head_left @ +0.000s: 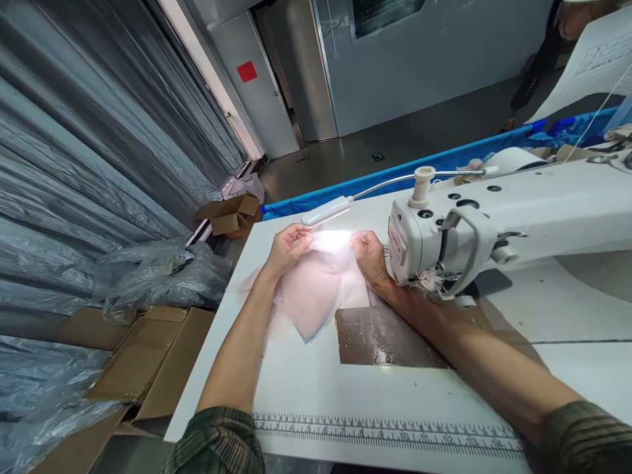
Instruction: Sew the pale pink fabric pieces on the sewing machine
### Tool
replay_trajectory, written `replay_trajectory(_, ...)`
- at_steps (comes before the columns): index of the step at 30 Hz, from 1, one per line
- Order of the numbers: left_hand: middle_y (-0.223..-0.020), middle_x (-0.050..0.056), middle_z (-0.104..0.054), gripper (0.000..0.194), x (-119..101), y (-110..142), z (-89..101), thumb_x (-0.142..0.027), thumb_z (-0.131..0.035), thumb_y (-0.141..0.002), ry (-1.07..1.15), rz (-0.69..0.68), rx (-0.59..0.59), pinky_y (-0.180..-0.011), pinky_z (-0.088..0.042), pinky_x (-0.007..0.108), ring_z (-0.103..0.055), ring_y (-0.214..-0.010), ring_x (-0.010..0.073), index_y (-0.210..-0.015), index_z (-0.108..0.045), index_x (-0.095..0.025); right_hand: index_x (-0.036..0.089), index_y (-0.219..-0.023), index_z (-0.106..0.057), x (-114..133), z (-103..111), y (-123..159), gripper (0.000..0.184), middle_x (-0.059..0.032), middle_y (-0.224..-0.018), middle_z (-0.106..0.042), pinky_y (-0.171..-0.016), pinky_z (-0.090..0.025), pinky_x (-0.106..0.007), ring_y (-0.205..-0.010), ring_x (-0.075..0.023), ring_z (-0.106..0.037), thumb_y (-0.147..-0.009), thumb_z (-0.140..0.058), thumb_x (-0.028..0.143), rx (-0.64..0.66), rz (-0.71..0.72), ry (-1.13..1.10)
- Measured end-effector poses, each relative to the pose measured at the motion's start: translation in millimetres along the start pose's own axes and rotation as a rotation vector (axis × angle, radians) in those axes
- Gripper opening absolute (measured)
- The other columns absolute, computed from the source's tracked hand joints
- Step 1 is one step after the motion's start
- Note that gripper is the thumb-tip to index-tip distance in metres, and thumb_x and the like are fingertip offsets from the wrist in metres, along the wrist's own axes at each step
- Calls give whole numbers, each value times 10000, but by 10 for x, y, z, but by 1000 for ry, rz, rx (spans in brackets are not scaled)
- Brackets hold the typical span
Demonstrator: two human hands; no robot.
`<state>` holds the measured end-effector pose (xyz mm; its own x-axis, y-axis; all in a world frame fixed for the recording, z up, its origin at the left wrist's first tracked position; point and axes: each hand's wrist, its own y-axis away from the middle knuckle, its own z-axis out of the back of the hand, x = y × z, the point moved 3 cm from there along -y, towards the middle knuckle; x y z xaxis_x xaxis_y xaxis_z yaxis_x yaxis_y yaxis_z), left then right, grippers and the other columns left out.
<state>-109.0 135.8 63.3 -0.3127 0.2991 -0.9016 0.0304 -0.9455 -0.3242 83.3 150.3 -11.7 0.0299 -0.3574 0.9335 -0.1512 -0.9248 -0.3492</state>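
A sheer pale pink fabric (311,289) hangs between my two hands over the white sewing table (301,388). Its upper edge is brightly lit, and a bluish pointed corner shows at its lower end. My left hand (289,249) pinches the fabric's upper left edge. At the upper right edge, my right hand (369,255) pinches it too, close beside the head of the white sewing machine (419,243). A white lamp (326,210) on a bendable metal neck shines just above the fabric. The machine's needle area is partly hidden.
A brown, shiny flat piece (385,337) lies under my right forearm. A printed ruler strip (385,434) runs along the table's front edge. Cardboard boxes (148,355) and clear plastic (162,276) stand left of the table. At upper right, another person's arm (577,20) shows near a paper sheet (592,72).
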Motion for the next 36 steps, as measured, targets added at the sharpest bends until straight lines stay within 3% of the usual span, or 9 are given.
replay_trajectory(8,-842,58,-698,190,-21,26,46,-301,-735,-671,27,-5,-6,-758,-495,299,-632,-815,188,-806,-742,-167,208,-741,-473,63,3,62,252,12,-679,-489,-618,-428,-292,-635,-146,-474,-871,-480,423,13,-45,-108)
replay_trajectory(12,-858,48,-685,241,-45,9,116,-302,-731,-670,-35,-58,0,-743,-479,289,-608,-781,173,-869,-744,-166,202,-749,-493,119,-8,81,266,5,-693,-509,-629,-440,-289,-654,-148,-496,-830,-500,455,21,-60,-126)
replay_trajectory(15,-832,34,-663,267,-95,-1,168,-275,-697,-712,-276,-151,29,-776,-464,304,-587,-759,167,-959,-739,-181,205,-756,-473,115,-37,74,277,8,-690,-500,-619,-446,-283,-651,-145,-497,-805,-499,477,8,-50,-130)
replay_trajectory(18,-826,43,-659,206,-144,6,155,-211,-622,-768,-609,-282,58,-844,-432,349,-597,-801,195,-929,-750,-206,207,-794,-469,86,-63,69,251,2,-708,-511,-645,-457,-290,-672,-150,-514,-805,-497,456,-12,-25,-120)
replay_trajectory(22,-812,67,-649,156,-169,44,50,-175,-604,-790,-831,-382,-199,-892,-389,390,-598,-860,236,-816,-753,-210,208,-851,-474,44,-74,77,190,-28,-765,-552,-709,-489,-326,-722,-173,-558,-804,-494,391,-36,9,-107)
replay_trajectory(25,-671,16,-609,116,-97,67,-81,-238,-618,-815,-637,-260,-335,-791,-438,329,-592,-716,185,-800,-730,-211,212,-874,-461,20,-62,82,158,-47,-811,-563,-737,-504,-341,-771,-188,-579,-798,-482,349,-65,27,-91)
replay_trajectory(29,-683,0,-658,151,50,57,-268,-316,-645,-795,-58,-42,-308,-667,-497,274,-620,-638,138,-847,-698,-184,216,-869,-438,-6,-31,74,149,-38,-804,-532,-734,-501,-344,-752,-187,-564,-777,-487,323,-114,40,-52)
replay_trajectory(32,-792,35,-698,190,89,58,-340,-269,-700,-715,252,55,-295,-722,-539,285,-663,-728,140,-869,-697,-158,224,-845,-420,-22,-3,62,135,-30,-775,-514,-749,-497,-361,-746,-194,-555,-763,-480,312,-158,46,-25)
replay_trajectory(36,-694,1,-652,223,80,79,-351,-196,-708,-656,459,143,-260,-840,-563,342,-651,-702,116,-872,-699,-141,229,-820,-419,-38,24,57,104,-26,-761,-516,-783,-491,-388,-740,-198,-556,-757,-470,294,-190,46,-6)
